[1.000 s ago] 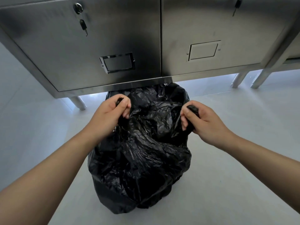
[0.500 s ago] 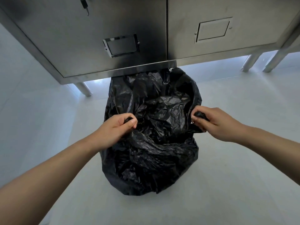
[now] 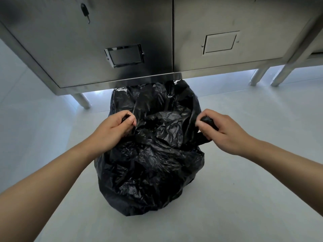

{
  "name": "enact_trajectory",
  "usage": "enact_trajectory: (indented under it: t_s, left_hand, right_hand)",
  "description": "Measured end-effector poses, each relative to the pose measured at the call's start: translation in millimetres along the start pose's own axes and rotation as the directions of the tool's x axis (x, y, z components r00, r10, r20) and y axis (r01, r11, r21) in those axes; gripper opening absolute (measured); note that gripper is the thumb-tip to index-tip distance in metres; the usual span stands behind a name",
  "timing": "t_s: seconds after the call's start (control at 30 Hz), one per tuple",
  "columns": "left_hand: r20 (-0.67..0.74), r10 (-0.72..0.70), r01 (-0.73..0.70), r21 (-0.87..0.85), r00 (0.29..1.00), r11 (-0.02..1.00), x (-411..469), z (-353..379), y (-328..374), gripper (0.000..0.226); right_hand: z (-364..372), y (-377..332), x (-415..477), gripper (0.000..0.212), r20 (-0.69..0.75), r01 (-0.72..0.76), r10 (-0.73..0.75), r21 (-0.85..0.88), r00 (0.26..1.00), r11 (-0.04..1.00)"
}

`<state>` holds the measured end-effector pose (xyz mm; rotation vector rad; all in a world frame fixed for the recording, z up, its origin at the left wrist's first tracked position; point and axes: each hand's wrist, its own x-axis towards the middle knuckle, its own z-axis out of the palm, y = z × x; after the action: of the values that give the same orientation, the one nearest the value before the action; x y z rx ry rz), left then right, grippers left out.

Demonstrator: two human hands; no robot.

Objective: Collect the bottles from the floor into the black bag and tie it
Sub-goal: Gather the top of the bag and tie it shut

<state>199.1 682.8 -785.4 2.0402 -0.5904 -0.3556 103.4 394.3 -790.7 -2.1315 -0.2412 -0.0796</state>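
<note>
A bulging black bag [image 3: 150,172] stands on the pale floor just in front of a steel cabinet. My left hand [image 3: 111,131] pinches a bunch of the bag's rim on its left side. My right hand [image 3: 225,131] is closed around a twisted handle of the rim on the right side. The bag's mouth between my hands is crumpled and partly folded in. No bottles are visible; whatever the bag holds is hidden by the plastic.
A stainless steel cabinet [image 3: 139,37] with two doors and a key in the left lock rises right behind the bag. Its legs [image 3: 82,100] stand on the floor [image 3: 253,198], with more legs at the right.
Both hands kept hold of the bag's rim and shifted slightly apart and lower on the bag. The camera view tilted, so the cabinet sits differently in frame.
</note>
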Motion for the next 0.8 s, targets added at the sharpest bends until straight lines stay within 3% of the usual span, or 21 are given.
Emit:
enact_trajectory:
  t_s: [0.1,0.17,0.2,0.27,0.37,0.47,0.6,0.8]
  left_hand:
    - [-0.008,-0.096,0.093,-0.168,0.995,0.981,9.5,8.9,16.1,0.008]
    - [0.056,-0.131,0.140,-0.202,0.990,0.969,12.0,11.4,23.9,0.028]
    - [0.103,-0.121,0.135,-0.135,0.987,0.982,10.5,12.3,26.3,0.039]
    - [0.201,-0.133,0.128,0.035,0.971,0.991,5.6,15.8,28.4,0.055]
    - [0.244,-0.186,0.103,0.317,0.952,0.943,-0.7,17.5,14.9,0.069]
    - [0.192,-0.237,0.144,0.401,0.952,0.905,-5.8,16.6,-0.2,0.072]
    - [0.113,-0.212,0.130,0.495,0.971,0.859,-10.4,19.5,-14.7,0.069]
    - [0.032,0.014,-0.027,0.467,0.999,0.884,-14.3,41.7,-22.8,0.074]
  right_hand:
    - [4.5,-16.4,8.2,0.018,0.071,-0.096,0.078,0.305,0.994,0.948]
    - [8.1,-21.1,14.9,0.030,0.143,-0.176,0.125,0.437,0.982,0.882]
    - [10.1,-22.1,17.3,0.030,0.174,-0.204,0.138,0.455,0.975,0.867]
    - [13.8,-21.3,21.1,0.022,0.217,-0.206,0.123,0.420,0.968,0.884]
    - [16.4,-18.7,25.2,0.019,0.227,-0.083,0.042,0.172,0.973,0.982]
    - [22.5,-15.0,29.6,0.024,0.197,0.053,-0.042,-0.053,0.980,0.997]
    - [34.2,-11.4,32.9,0.026,0.145,-0.033,0.042,-0.069,0.988,0.997]
    - [58.4,-2.7,31.2,0.022,0.098,-0.214,0.209,0.049,0.973,0.976]
